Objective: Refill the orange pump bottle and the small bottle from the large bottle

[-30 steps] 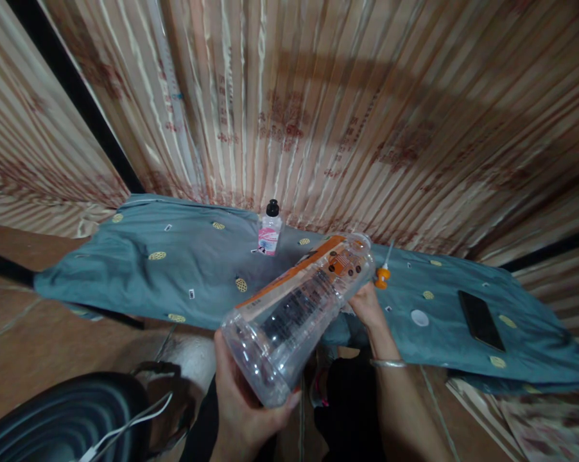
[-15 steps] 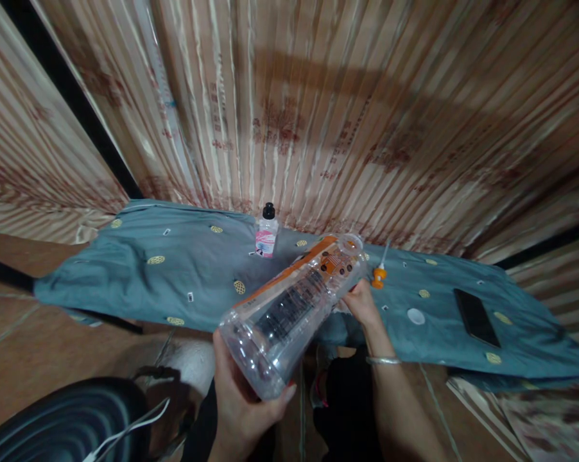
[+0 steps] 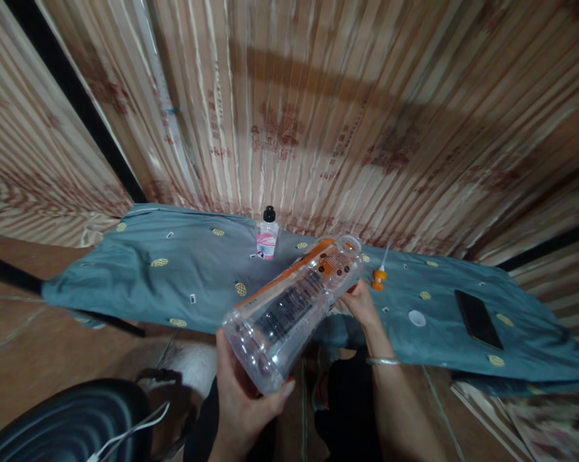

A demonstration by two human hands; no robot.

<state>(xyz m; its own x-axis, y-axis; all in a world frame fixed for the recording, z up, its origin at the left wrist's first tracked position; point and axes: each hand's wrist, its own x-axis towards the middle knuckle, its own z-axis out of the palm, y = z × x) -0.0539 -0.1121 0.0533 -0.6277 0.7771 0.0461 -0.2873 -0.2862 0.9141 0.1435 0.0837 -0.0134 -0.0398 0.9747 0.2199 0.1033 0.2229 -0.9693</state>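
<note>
Your left hand (image 3: pixel 244 407) cups the base of a clear bottle (image 3: pixel 292 311), fingers wrapped around it. Your right hand (image 3: pixel 361 301) grips the same bottle near its neck. The bottle lies tilted, its mouth pointing away from you, above the near edge of a blue cloth (image 3: pixel 174 282). On the cloth stand a small bottle (image 3: pixel 267 234), an orange nozzle (image 3: pixel 379 277) and a phone (image 3: pixel 477 319).

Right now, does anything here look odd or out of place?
Nothing is spilled or broken. The clear plastic bottle is capless, tilted, held by both hands, and a small white cap lies loose on the blue cloth.
</note>
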